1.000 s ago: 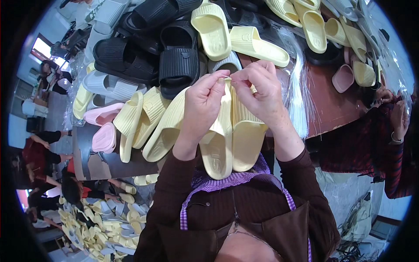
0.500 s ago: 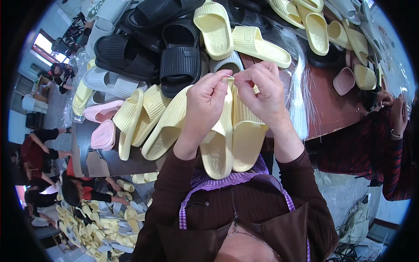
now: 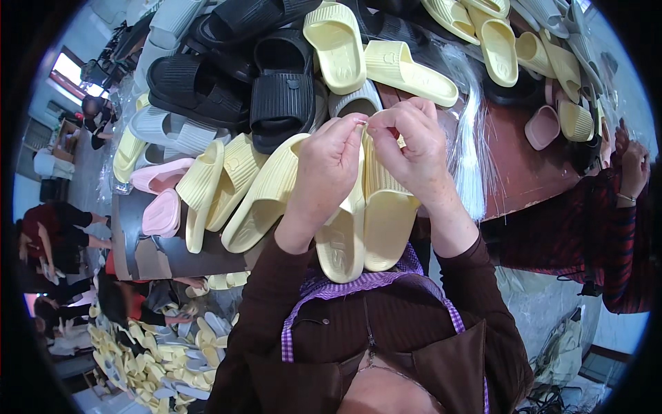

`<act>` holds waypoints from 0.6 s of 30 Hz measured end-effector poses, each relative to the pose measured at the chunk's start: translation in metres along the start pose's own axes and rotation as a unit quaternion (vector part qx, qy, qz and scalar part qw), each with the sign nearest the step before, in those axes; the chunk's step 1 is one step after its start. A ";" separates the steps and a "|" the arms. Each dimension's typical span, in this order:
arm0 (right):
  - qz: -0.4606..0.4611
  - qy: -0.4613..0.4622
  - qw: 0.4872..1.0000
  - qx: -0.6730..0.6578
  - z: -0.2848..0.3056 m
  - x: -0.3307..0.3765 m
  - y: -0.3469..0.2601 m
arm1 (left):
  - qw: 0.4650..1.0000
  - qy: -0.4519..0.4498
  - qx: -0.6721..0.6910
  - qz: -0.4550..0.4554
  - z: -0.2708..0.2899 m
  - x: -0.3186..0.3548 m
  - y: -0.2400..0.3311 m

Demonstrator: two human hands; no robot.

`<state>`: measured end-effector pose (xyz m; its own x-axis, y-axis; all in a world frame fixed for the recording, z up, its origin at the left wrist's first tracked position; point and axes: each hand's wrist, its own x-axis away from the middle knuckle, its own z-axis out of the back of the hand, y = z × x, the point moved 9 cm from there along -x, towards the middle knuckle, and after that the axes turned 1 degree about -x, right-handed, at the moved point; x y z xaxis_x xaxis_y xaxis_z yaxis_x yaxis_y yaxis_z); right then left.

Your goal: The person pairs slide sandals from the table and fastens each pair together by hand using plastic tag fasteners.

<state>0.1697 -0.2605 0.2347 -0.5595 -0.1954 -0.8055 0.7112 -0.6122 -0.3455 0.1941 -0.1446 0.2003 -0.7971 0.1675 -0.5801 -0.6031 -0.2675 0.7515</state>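
My left hand (image 3: pixel 327 169) and my right hand (image 3: pixel 416 147) meet at the fingertips, both closed in a pinch. What they pinch between them is too small to make out. Under them a pair of pale yellow slippers, the left slipper (image 3: pixel 340 252) and the right slipper (image 3: pixel 387 231), stands side by side at the table's near edge, open heels toward me. My hands hide part of their toe ends. Just right of my right hand lies a bundle of thin white strands (image 3: pixel 471 152).
Black slippers (image 3: pixel 281 96), yellow slippers (image 3: pixel 407 72) and pink slippers (image 3: pixel 161 212) crowd the brown table (image 3: pixel 527 165). At the right edge another person's hand (image 3: pixel 631 169) shows. People work at the lower left beside a heap of yellow and grey slippers (image 3: pixel 148 352).
My hands stay fingertip to fingertip over the pair, with only a slight shift of the fingers. The person at the right has moved their hands a little.
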 end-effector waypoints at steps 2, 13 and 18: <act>0.004 0.009 1.000 -0.008 0.001 0.001 -0.001 | 1.000 0.003 -0.018 -0.022 0.000 0.001 0.006; -0.036 0.020 0.999 -0.033 -0.005 0.004 0.005 | 0.981 -0.024 -0.176 -0.079 -0.009 0.007 0.014; -0.047 -0.023 0.999 0.008 0.003 -0.006 0.019 | 0.990 -0.024 -0.114 -0.079 -0.001 -0.007 0.021</act>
<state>0.1854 -0.2729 0.2345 -0.6425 -0.1709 -0.7470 0.6482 -0.6410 -0.4110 0.1873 -0.1520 0.2197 -0.6965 0.2683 -0.6655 -0.7030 -0.4410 0.5579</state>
